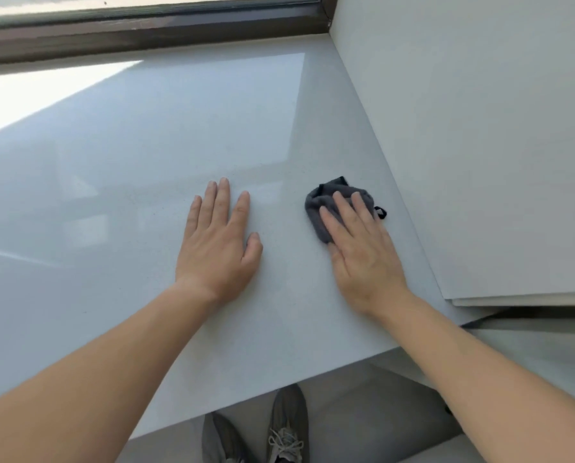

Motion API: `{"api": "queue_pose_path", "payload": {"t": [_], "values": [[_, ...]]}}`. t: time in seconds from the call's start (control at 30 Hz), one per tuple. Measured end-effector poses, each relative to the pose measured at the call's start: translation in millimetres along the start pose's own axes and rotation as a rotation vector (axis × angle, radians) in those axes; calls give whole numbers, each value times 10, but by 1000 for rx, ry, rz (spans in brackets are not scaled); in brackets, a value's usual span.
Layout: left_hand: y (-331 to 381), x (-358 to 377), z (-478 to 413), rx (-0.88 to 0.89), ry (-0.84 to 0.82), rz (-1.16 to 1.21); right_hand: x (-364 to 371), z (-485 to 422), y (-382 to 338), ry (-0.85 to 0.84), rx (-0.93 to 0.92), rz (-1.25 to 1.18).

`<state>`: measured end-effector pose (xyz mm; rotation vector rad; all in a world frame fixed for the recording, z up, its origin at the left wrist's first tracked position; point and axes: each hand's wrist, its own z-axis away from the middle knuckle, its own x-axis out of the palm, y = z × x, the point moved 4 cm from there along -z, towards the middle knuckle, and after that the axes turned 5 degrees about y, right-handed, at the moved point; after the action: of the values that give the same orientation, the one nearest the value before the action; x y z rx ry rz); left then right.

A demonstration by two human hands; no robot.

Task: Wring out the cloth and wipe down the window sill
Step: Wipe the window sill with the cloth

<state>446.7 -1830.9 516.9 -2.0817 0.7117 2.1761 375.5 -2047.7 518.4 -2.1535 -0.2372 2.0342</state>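
Observation:
A wide, glossy white window sill [139,155] fills most of the view. A bunched dark grey cloth [326,198] with a small black loop lies on it near the right wall. My right hand [363,248] lies flat on top of the cloth, fingers stretched over it and pressing it to the sill. My left hand [219,242] rests palm-down on the bare sill to the left of the cloth, fingers together, holding nothing.
A dark brown window frame [145,35] runs along the far edge of the sill. A white side wall [480,128] rises right beside the cloth. The sill's near edge sits above my grey shoes [287,429] on the floor. Sunlight falls on the sill's far left.

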Motion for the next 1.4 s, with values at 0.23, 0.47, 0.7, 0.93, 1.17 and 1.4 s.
{"api": "queue_pose_path", "payload": {"t": [0.23,0.47,0.7,0.93,1.17,1.4], "values": [[86,-77,71,73,1,18,-39,270,60,52,217,49],[466,9,491,183,-46,-7,-107,620,134,9,-39,-19],[366,5,730,145,-42,30,-247,924,507,7,28,-38],[-66,-175,943,82,-38,-56,-232,1148,376,104,138,-96],[-660,-363,1417,-10,-32,44,36,1508,-507,170,158,-163],[-1065,-668,1771,-38,36,232,506,1565,-2287,49,-63,-197]]}}
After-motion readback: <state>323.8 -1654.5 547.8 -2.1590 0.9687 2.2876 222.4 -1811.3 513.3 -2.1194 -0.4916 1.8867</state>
